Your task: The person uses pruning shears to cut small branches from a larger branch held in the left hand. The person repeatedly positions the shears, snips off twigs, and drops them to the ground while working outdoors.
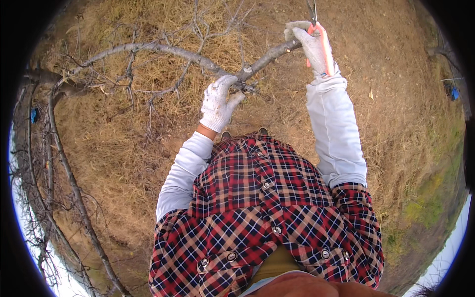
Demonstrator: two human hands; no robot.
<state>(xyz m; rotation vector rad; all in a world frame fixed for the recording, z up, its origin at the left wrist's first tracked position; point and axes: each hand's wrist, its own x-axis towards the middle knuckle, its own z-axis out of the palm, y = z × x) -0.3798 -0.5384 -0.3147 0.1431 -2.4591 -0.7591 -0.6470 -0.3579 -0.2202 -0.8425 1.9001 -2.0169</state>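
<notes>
A thick bare tree branch arches across the top of the view, with a cut stub near its middle and twigs branching off. My left hand, in a white knit glove, is at the branch's fork, fingers over the wood and thumb apart; whether it grips a twig there is hard to tell. My right hand, in a soiled pale glove, is at the right end of the branch. It holds pruning shears with orange-red handles, their blades pointing up and partly cut off by the picture's edge.
Dry grass and bare soil lie below. Thin twigs spread above the branch. More bare limbs curve down the left side, and another trunk stands at the far right, with a blue object beside it.
</notes>
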